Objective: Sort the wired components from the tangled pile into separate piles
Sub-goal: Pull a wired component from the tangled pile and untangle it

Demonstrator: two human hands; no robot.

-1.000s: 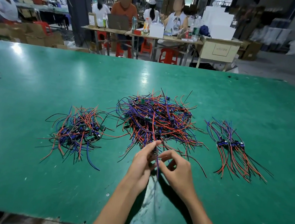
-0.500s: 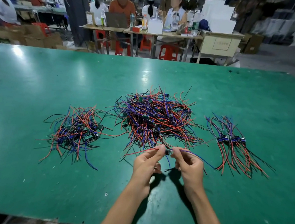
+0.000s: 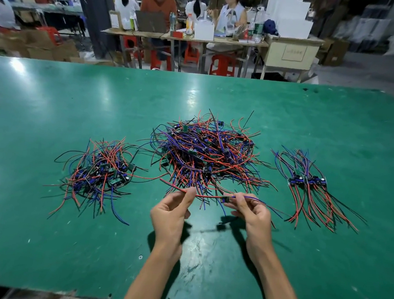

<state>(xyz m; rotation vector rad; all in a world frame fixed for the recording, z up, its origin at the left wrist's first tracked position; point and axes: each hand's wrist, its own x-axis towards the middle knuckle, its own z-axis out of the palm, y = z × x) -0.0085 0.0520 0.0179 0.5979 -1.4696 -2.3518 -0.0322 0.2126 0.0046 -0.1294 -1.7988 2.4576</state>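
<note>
Component [image 3: 225, 199] hangs above the table [image 3: 33, 241], just before the tangle [image 3: 205, 152]: your left hand [image 3: 171, 214] pinches its red wire, your right hand [image 3: 251, 211] its blue.

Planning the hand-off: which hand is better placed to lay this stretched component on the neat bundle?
Right hand: it pinches the component itself, nearest the neat bundle; left hand holds only its red lead.
</note>
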